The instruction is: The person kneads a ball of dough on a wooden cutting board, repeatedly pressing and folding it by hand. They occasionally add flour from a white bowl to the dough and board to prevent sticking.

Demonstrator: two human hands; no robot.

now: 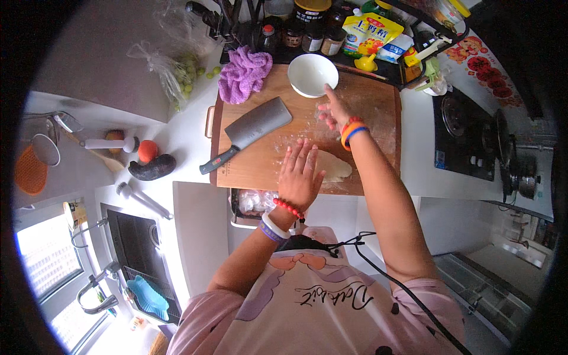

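Observation:
A flattened piece of pale dough lies near the front edge of a wooden cutting board. My left hand, fingers stretched out, rests at the dough's left edge and covers part of it. Farther back, my right hand reaches to the near rim of a white bowl, its thumb close to or at the rim and its other fingers curled below; whether they pinch some flour, I cannot tell. White flour is scattered over the board around both hands. A cleaver with a black handle lies on the board's left part.
A purple cloth lies on the board's back left corner. Behind stand spice jars, seasoning bags and a yellow funnel. Left are green grapes, a tomato and an eggplant; a stove is at right.

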